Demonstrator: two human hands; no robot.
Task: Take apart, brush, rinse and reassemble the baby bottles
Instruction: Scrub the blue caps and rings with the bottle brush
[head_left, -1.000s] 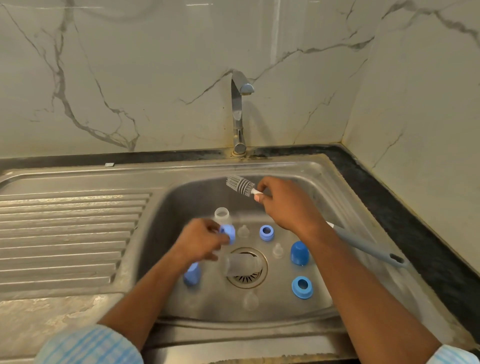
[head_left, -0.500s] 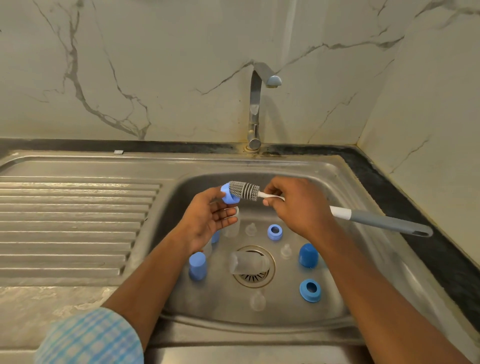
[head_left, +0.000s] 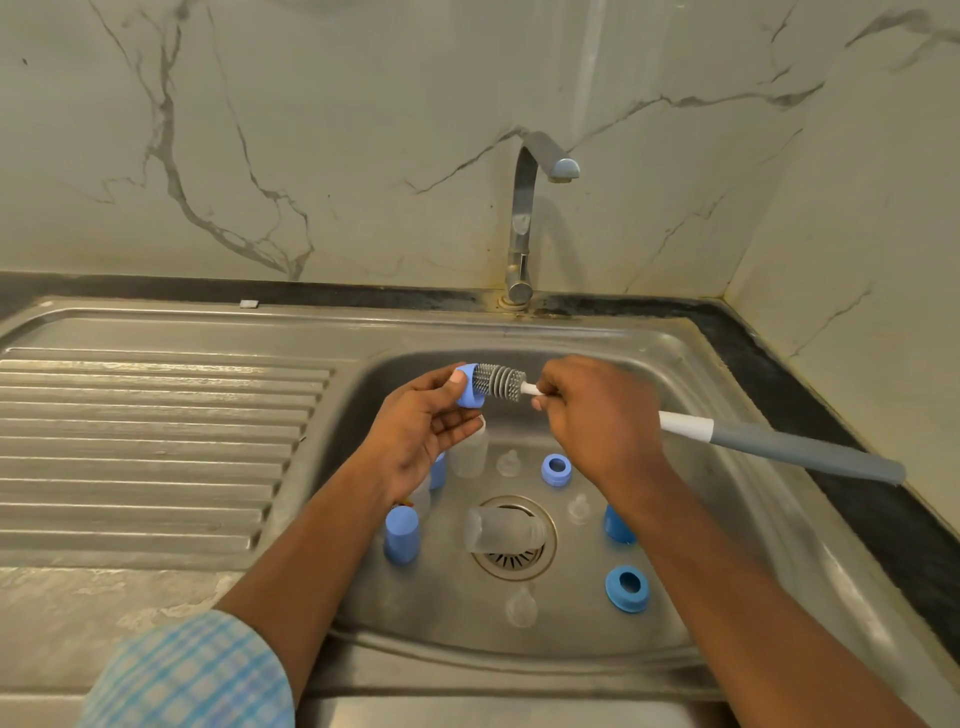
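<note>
Grey ribbed bristles form the head of the brush (head_left: 498, 383), which is held over the sink basin (head_left: 727, 525) in the head view. Its long axis is laid nearly level, left to right. The head is pointed left, and the grey handle end is directed right and slightly down, past the basin's right side. The white shaft just behind the bristles is gripped by the right hand (head_left: 597, 415), whose fingers are curled round it. The bristle tip is set against a blue piece (head_left: 467, 389); how far it enters cannot be told. That piece is pinched between the thumb and forefinger of the left hand (head_left: 415, 431), and the other fingers are held loosely extended below it. Brush head and piece are held above the back of the basin, off its floor.

On the basin floor the parts are counted as follows:

- **Blue rings with a centre hole (two):** the far ring (head_left: 556, 469) lies behind the drain (head_left: 514, 564), and the near ring (head_left: 627, 588) lies right of it.
- **Blue caps (three):** the left cap (head_left: 401, 535) stands upright. The right cap (head_left: 618, 525) is partly hidden by the right forearm. The back cap (head_left: 439, 470) is partly hidden by the left hand.
- **Clear teats (three):** the far teat (head_left: 509, 462), the right teat (head_left: 577, 506) and the near teat (head_left: 521, 605).
- **Clear bottles plainly seen (two):** the upright bottle (head_left: 470, 452) stands below the left hand. The lying bottle (head_left: 501, 530) is laid on its side across the drain, with its long axis left to right.

One tap (head_left: 524, 218) is mounted behind the basin.
</note>
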